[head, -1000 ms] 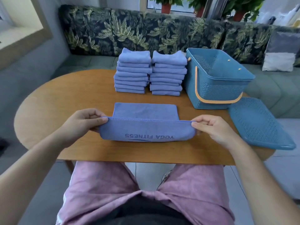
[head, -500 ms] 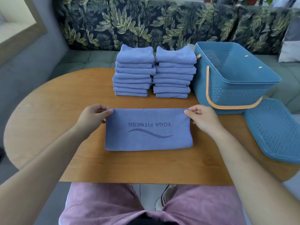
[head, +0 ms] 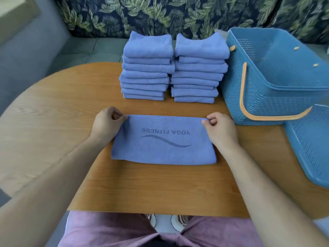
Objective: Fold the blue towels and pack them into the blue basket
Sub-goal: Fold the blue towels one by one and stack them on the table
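While a rounded wood-grain desk [head: 53, 125] fills the middle of the frame, a leaf-print sofa [head: 160, 15] runs across the top. At centre lies the folded blue towel [head: 163, 141]; the left hand [head: 106, 123] and right hand [head: 220, 129] each pinch one of its far corners. Above it stand two stacks of folded towels [head: 174, 68]. The blue basket [head: 276, 77] sits at the upper right, its lid [head: 311, 145] just below.

Towel [head: 163, 141] before stacks [head: 173, 68]; basket [head: 277, 90] right.
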`<state>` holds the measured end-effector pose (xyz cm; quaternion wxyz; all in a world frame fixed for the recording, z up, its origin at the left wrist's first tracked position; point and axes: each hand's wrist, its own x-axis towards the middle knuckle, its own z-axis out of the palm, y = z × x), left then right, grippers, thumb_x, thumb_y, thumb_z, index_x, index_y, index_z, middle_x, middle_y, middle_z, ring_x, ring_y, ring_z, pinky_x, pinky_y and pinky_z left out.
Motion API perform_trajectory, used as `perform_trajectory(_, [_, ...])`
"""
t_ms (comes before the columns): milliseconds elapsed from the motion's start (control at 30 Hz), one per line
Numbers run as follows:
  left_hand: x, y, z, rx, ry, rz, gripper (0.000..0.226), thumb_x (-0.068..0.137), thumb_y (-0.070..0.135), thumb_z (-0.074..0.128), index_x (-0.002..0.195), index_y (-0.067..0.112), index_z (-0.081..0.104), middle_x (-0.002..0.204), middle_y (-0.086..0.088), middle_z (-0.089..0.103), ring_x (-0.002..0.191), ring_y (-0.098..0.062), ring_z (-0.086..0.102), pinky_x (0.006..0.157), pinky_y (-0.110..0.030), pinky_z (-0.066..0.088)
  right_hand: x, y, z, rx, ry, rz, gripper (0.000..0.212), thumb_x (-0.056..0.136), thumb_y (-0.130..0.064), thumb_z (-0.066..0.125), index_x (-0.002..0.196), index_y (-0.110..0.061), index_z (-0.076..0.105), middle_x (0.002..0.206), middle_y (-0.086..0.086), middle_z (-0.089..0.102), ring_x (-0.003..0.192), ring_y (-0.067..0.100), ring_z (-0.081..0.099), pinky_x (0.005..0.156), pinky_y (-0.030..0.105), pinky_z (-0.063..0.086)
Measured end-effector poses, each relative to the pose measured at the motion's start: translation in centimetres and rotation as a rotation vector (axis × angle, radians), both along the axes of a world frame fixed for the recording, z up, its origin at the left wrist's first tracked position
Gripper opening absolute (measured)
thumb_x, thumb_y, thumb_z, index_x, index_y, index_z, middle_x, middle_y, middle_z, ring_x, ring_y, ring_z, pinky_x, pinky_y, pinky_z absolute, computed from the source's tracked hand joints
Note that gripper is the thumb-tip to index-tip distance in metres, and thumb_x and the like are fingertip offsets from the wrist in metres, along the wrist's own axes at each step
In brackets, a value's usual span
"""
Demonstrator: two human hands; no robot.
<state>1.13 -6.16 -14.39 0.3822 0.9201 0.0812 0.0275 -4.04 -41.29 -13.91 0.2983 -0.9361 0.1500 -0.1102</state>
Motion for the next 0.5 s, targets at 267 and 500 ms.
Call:
perform_trajectory(267, [-5.2, -7.1, -1.2, 0.354, -0.302, -0.48, 0.05, 0.1, 0.041, 0.036, 0.14, 0.018, 0.057, 0.151, -0.004, 0.049, 0.141, -0.027, 0.045, 0.109, -0.046, 0.039, -3.1, 11.7, 0.6, -0.321, 0.031, 0.362, 0.052, 0.107, -0.03, 0.031, 0.158, -0.023, 0.034, 0.168, -0.001, 0.021, 0.156, 0.025, 0.011, 0.124, 0.046, 0.017])
perform_trajectory(500, [-5.7, -4.4, -2.2, 0.463, -0.045, -0.428, 0.06, 0.101, 0.063, 0.025, 0.157, 0.042, 0.021, 0.166, 0.015, 0.007, 0.155, -0.009, 0.0, 0.125, -0.035, -0.002, -3.7, 9.2, -1.9, -0.369, 0.308, 0.361, 0.06, 0.107, -0.052, 0.01, 0.162, -0.031, 0.002, 0.169, -0.007, -0.013, 0.155, 0.014, -0.018, 0.125, 0.039, -0.013])
